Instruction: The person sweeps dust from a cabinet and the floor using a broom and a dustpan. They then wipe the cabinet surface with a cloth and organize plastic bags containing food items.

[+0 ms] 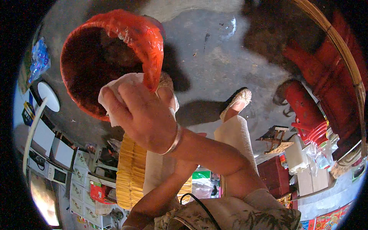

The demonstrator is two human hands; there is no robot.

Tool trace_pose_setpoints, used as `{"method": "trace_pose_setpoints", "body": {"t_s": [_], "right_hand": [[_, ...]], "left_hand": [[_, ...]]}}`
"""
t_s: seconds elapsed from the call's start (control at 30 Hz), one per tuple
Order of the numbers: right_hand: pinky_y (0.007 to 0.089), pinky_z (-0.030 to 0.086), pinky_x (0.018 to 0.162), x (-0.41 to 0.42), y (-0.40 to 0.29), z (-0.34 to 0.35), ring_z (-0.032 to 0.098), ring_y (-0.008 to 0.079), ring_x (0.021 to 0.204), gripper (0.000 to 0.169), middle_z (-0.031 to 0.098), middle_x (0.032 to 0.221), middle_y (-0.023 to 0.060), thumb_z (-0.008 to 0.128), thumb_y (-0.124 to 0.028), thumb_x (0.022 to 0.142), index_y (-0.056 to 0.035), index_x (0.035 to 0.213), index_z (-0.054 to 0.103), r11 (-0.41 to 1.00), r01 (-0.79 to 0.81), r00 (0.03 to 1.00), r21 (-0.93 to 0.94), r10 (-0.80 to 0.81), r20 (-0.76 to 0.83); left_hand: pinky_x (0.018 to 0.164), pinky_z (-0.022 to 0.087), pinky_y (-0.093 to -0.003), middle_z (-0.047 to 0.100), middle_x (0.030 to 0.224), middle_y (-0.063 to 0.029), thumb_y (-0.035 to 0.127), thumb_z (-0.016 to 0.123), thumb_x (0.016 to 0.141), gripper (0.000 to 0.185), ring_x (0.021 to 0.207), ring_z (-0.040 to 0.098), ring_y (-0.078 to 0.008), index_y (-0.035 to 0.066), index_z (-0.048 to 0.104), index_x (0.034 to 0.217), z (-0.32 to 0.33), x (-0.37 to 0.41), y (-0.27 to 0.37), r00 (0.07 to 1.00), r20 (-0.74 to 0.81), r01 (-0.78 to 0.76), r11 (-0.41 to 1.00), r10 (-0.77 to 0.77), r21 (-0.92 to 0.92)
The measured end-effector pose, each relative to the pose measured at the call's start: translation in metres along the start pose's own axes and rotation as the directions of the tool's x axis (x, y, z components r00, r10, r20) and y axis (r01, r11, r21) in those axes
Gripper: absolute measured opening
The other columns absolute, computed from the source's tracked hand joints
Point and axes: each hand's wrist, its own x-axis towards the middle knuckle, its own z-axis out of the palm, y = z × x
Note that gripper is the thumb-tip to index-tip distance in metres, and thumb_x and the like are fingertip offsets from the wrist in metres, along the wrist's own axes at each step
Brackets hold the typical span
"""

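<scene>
My right hand [141,106], with a bracelet at the wrist, reaches across to the left. Its fingers are closed on a crumpled white cloth or paper [110,92]. The hand and the white piece lie over the near rim of a round bin [64,77] with a dark inside. A shiny red plastic bag [146,37] covers the bin's far and right rim, and its lower end hangs close to my knuckles. My left hand [202,134] is mostly hidden beneath my right forearm; only a fingertip shows, so what it holds cannot be seen.
My feet in light shoes [243,97] stand on the concrete floor [212,57]. Yellow pleated fabric [130,172] lies beside my leg. A white pedestal fan or stand [49,96] is at left, a small wooden stool [277,138] and red chairs [310,130] at right.
</scene>
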Motion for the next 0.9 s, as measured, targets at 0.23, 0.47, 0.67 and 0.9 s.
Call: {"method": "trace_pose_setpoints", "body": {"t_s": [0.23,0.47,0.67,0.9], "right_hand": [[0.0282,0.047,0.076,-0.03,0.084,-0.065,0.056,0.0135,0.087,0.032,0.058,0.099,0.0046,0.068,-0.001,0.071,-0.0049,0.099,0.053,0.92,-0.093,0.915,0.382,0.23,-0.331],[0.0395,0.047,0.074,0.007,0.301,-0.09,0.056,0.0337,0.084,0.022,0.06,0.09,0.0141,0.055,0.002,0.069,-0.0087,0.088,0.059,0.877,-0.276,0.959,-0.394,0.225,-0.172],[0.0404,0.047,0.075,0.007,0.324,-0.006,0.054,0.034,0.083,0.024,0.055,0.089,0.015,0.058,-0.009,0.069,-0.0139,0.092,0.063,0.919,-0.068,0.995,-0.387,0.092,0.042],[0.0395,0.046,0.076,-0.072,0.274,0.058,0.051,0.033,0.093,0.023,0.05,0.099,0.0157,0.057,-0.014,0.072,-0.0125,0.096,0.059,0.912,-0.214,0.912,-0.35,0.315,0.264]], "left_hand": [[0.071,0.047,-0.0269,0.059,0.095,-0.0063,0.008,0.053,0.085,0.029,0.085,0.056,-0.0126,0.002,0.048,0.113,-0.002,0.008,0.027,0.954,0.112,0.293,0.772,-0.28,-0.564],[0.071,0.046,-0.0251,0.06,0.094,-0.0072,0.017,0.053,0.087,0.03,0.082,0.056,-0.0123,0.003,0.048,0.113,-0.009,0.011,0.038,0.943,0.17,0.331,0.773,-0.285,-0.542],[0.075,0.047,-0.0253,0.059,0.092,-0.0066,0.008,0.051,0.088,0.028,0.088,0.055,-0.0107,0.003,0.047,0.115,-0.007,0.011,0.033,0.924,0.205,0.381,0.74,-0.323,-0.554],[0.075,0.047,-0.0252,0.059,0.092,-0.006,0.006,0.05,0.088,0.027,0.088,0.055,-0.0105,0.003,0.047,0.115,-0.001,0.015,0.039,0.916,0.179,0.396,0.749,-0.358,-0.53]]}}
